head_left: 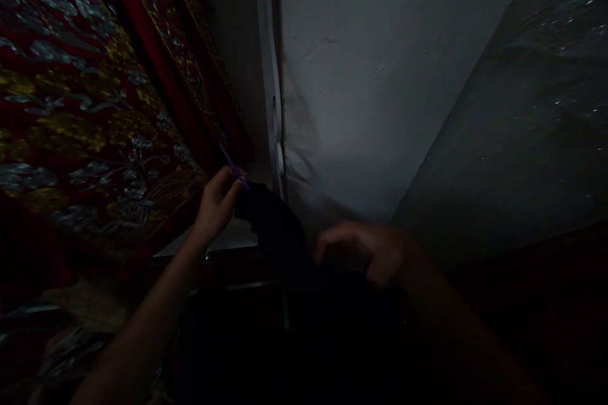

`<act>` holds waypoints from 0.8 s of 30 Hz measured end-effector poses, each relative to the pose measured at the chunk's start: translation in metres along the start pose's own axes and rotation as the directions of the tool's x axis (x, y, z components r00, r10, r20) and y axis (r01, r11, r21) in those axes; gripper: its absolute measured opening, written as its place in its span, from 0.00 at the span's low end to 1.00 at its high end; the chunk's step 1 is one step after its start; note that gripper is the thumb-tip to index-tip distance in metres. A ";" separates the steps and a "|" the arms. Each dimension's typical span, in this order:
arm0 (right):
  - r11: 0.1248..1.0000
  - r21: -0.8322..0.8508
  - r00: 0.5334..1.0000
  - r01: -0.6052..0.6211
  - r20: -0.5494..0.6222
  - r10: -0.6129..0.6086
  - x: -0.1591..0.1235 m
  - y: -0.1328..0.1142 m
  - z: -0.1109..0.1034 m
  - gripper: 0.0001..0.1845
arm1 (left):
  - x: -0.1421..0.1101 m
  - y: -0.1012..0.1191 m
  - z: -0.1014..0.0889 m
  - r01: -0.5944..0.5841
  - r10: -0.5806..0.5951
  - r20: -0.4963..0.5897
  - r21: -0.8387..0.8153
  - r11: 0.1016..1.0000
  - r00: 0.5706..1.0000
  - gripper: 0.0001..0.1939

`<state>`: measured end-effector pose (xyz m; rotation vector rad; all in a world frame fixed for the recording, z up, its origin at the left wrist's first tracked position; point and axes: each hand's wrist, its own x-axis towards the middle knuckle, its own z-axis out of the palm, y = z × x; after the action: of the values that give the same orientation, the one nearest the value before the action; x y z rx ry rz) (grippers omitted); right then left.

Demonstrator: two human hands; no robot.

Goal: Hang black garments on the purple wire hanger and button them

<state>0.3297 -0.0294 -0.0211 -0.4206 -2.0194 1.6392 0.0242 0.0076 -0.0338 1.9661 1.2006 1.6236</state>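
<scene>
In dim light, my left hand (221, 199) is closed with thumb and fingertips pinched on a thin purple stick (230, 161). The stick slants from upper left down to the edge of a black cloth (278, 224), which the fingertips also seem to touch. That cloth runs down and right into deep shadow, where its lower part cannot be made out. To its right, my right hand (375, 247) is slightly blurred, its fingers curved and a gap between them and the thumb. Nothing shows in that gap.
Red cloth panels (109, 95) with silver and gold floral decoration hang at the left. A pale wall (361, 63) stands ahead, with a white strip or cable (275, 76) running down it. Clear plastic sheeting (532, 114) covers the right side. Shiny clutter (71, 348) lies at the lower left.
</scene>
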 end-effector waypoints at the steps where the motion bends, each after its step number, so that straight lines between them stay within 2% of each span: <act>1: 0.998 -0.046 0.989 -0.053 0.133 0.059 -0.003 0.001 0.001 0.30 | -0.004 0.004 -0.002 -0.014 0.014 0.007 -0.041 0.999 1.000 0.12; 2: 0.991 -0.104 0.977 -0.084 0.187 0.103 -0.003 0.006 0.002 0.28 | -0.007 0.010 -0.003 -0.020 0.022 0.021 -0.077 0.997 1.000 0.12; 3: 0.982 -0.168 0.984 -0.090 0.139 0.114 -0.001 0.014 0.004 0.26 | -0.011 0.016 -0.004 -0.021 0.025 0.042 -0.108 0.994 0.999 0.12; 4: 0.968 -0.239 0.997 -0.077 0.001 0.080 0.004 0.025 0.005 0.26 | -0.014 0.023 -0.003 -0.020 0.029 0.066 -0.130 0.991 0.997 0.12; 5: 0.944 -0.325 0.989 -0.062 -0.147 0.015 0.010 0.039 0.006 0.29 | -0.018 0.032 -0.002 -0.019 0.033 0.094 -0.143 0.990 0.995 0.12; 7: 0.841 -0.535 0.919 -0.079 -0.366 -0.146 0.024 0.069 0.010 0.47 | -0.024 0.051 0.004 -0.024 0.050 0.151 -0.168 0.985 0.987 0.11; 9: 0.708 -0.696 0.864 -0.118 -0.424 -0.273 0.039 0.094 0.016 0.63 | -0.029 0.070 0.010 -0.030 0.078 0.204 -0.231 0.973 0.976 0.12; 11: 0.606 -0.791 0.854 -0.087 -0.373 -0.363 0.050 0.107 0.022 0.66 | -0.033 0.083 0.016 -0.007 0.086 0.249 -0.301 0.953 0.965 0.13; 13: 0.559 -0.829 0.818 -0.010 -0.328 -0.472 0.056 0.108 0.026 0.61 | -0.035 0.088 0.020 0.031 0.074 0.276 -0.359 0.933 0.958 0.14; 16: 0.512 -0.855 0.694 0.083 -0.319 -0.645 0.056 0.095 0.023 0.56 | -0.037 0.085 0.020 0.069 0.049 0.238 -0.465 0.883 0.970 0.14; 17: 0.495 -0.862 0.674 0.105 -0.305 -0.673 0.054 0.090 0.021 0.55 | -0.037 0.082 0.019 0.085 0.028 0.213 -0.503 0.860 0.977 0.15; 19: 0.471 -0.875 0.686 0.114 -0.274 -0.675 0.046 0.079 0.015 0.50 | -0.037 0.075 0.018 0.147 -0.055 0.182 -0.547 0.824 0.982 0.16; 21: 0.459 -0.887 0.686 0.042 -0.309 -0.659 0.036 0.071 0.010 0.45 | -0.039 0.065 0.019 0.227 -0.151 0.178 -0.561 0.796 0.972 0.20; 22: 0.448 -0.894 0.664 -0.018 -0.346 -0.663 0.031 0.068 0.008 0.42 | -0.041 0.059 0.020 0.270 -0.203 0.181 -0.565 0.779 0.962 0.25; 24: 0.418 -0.894 0.589 -0.159 -0.426 -0.687 0.019 0.061 0.001 0.40 | -0.048 0.042 0.019 0.381 -0.333 0.190 -0.546 0.746 0.924 0.34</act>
<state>0.3093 -0.0064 -0.0767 -0.8556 -1.8518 -0.1091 0.0580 -0.0494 -0.0408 1.3080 0.8449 1.4587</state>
